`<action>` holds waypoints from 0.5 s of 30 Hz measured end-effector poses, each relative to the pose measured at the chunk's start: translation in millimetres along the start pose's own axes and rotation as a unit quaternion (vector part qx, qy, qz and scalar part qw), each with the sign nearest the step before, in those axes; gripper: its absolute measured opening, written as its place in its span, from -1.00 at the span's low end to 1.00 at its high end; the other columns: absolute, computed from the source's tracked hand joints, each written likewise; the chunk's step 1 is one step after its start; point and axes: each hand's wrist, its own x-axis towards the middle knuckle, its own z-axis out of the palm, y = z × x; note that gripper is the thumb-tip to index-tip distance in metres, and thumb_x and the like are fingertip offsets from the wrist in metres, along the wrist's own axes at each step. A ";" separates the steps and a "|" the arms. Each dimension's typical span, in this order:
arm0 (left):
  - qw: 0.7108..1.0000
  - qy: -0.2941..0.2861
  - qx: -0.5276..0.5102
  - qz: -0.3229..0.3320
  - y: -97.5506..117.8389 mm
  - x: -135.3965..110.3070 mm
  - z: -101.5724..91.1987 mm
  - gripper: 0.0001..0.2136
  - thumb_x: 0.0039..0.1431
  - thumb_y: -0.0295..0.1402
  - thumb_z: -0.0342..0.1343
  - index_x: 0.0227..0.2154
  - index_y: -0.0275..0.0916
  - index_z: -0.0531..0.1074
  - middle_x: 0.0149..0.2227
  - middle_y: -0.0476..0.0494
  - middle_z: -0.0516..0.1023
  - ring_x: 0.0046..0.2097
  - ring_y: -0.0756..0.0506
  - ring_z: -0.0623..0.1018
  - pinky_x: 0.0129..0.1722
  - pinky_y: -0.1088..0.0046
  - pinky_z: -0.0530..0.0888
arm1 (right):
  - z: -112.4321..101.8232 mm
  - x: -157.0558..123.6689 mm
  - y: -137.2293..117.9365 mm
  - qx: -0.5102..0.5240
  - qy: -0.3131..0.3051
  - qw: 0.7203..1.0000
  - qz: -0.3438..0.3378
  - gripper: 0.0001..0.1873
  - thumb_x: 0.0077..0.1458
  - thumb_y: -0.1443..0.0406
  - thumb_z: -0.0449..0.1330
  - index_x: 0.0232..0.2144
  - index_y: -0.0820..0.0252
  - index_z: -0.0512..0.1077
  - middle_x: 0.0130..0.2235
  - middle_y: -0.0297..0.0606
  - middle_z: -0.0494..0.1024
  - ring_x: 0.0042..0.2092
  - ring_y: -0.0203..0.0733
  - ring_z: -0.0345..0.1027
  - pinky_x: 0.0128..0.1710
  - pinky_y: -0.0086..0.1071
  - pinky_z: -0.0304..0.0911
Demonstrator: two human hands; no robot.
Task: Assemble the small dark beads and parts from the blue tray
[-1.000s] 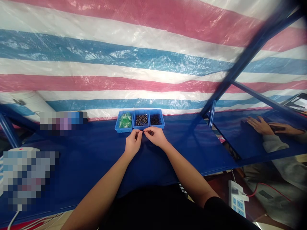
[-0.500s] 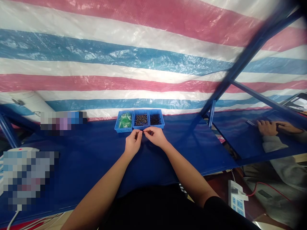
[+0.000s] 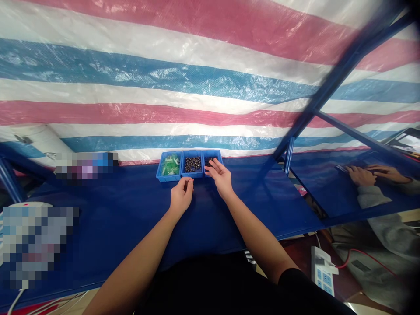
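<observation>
Three small blue bins stand side by side at the back of the blue table. The left bin (image 3: 169, 178) holds green and whitish pieces, the middle bin (image 3: 193, 174) small brass-and-dark metal parts, and the right bin (image 3: 213, 153) small black parts. My left hand (image 3: 181, 193) is closed in a pinch just in front of the middle bin; whatever is between its fingertips is too small to make out. Over the front of the right bin is my right hand (image 3: 222, 178), its fingers spread and nothing visible in them, partly hiding the black parts.
A blue metal frame post (image 3: 288, 156) rises at the right. Beyond it a co-worker's hands (image 3: 362, 176) rest on another blue surface. A power strip (image 3: 323, 271) hangs below the table edge. Blurred-out items (image 3: 42, 247) lie at the left, before a striped sheet (image 3: 197, 111).
My right hand has left my left hand's fingertips, moved right and a little farther away to the right bin, and spread its fingers. My left hand stays pinched in place.
</observation>
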 end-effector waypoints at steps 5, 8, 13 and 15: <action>1.000 0.017 0.001 -0.005 -1.6 1.8 -1.2 -0.78 0.24 -0.21 -0.03 -0.25 -0.20 0.44 -0.51 0.02 0.48 -0.47 0.00 0.48 -0.40 0.53 0.39 | -1.2 -5.1 -0.2 -0.153 -0.077 0.985 -0.032 -0.71 0.11 0.18 0.16 -0.16 0.20 0.48 -0.22 -0.19 0.59 -0.29 -0.22 0.47 -0.29 -0.34 0.40; 0.999 0.040 -0.005 -0.014 -1.2 3.1 -3.6 -0.78 0.25 -0.21 -0.03 -0.24 -0.20 0.44 -0.52 0.02 0.48 -0.47 0.00 0.49 -0.38 0.52 0.40 | -0.8 -12.1 3.2 -0.315 -0.197 0.926 -0.070 -0.82 0.08 0.27 0.17 -0.28 0.19 0.53 -0.34 -0.27 0.59 -0.36 -0.27 0.42 -0.28 -0.39 0.31; 0.996 0.090 -0.020 -0.019 2.4 4.0 -7.8 -0.78 0.27 -0.22 -0.06 -0.25 -0.21 0.43 -0.54 0.03 0.46 -0.47 0.01 0.50 -0.36 0.53 0.42 | 7.4 -26.3 4.9 -0.465 -0.341 0.811 -0.100 -0.80 0.00 0.20 0.29 -0.31 0.18 0.55 -0.35 -0.28 0.57 -0.32 -0.27 0.38 -0.30 -0.44 0.20; 0.994 0.106 -0.023 -0.019 3.1 4.2 -8.3 -0.78 0.27 -0.22 -0.06 -0.25 -0.21 0.42 -0.56 0.03 0.45 -0.48 0.01 0.50 -0.36 0.53 0.42 | 11.0 -30.4 5.9 -0.495 -0.362 0.781 -0.118 -0.72 -0.05 0.12 0.32 -0.33 0.19 0.54 -0.37 -0.28 0.54 -0.30 -0.24 0.37 -0.32 -0.43 0.16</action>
